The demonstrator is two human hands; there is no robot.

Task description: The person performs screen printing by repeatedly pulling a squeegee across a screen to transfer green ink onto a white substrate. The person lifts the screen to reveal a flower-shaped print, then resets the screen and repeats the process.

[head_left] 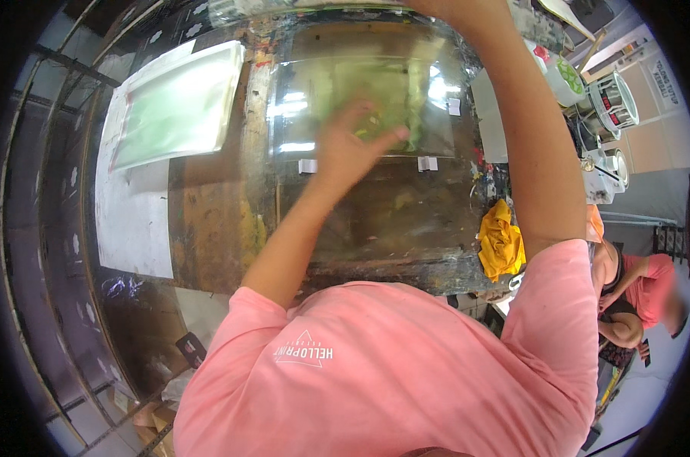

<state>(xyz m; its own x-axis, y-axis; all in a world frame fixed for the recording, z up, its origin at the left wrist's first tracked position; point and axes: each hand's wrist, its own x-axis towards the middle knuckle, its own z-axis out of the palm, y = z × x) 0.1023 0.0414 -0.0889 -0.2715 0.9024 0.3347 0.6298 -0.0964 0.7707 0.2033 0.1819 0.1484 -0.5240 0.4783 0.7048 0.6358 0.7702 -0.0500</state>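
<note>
A clear glossy sheet with a green tint lies on the dark, paint-stained work table. Over its middle is my left hand, blurred by motion, thumb and fingers apart. Whether it touches the sheet I cannot tell. Small white tabs sit along the sheet's near and right edges. My right arm reaches far forward past the sheet's right side. Only a bit of my right hand shows at the top rim; its fingers are out of the picture.
On the left, a stack of clear greenish plastic sheets rests on white paper. A crumpled yellow cloth lies at the table's right edge. Beyond are a tub of green ink and a white bucket. Another person sits at right.
</note>
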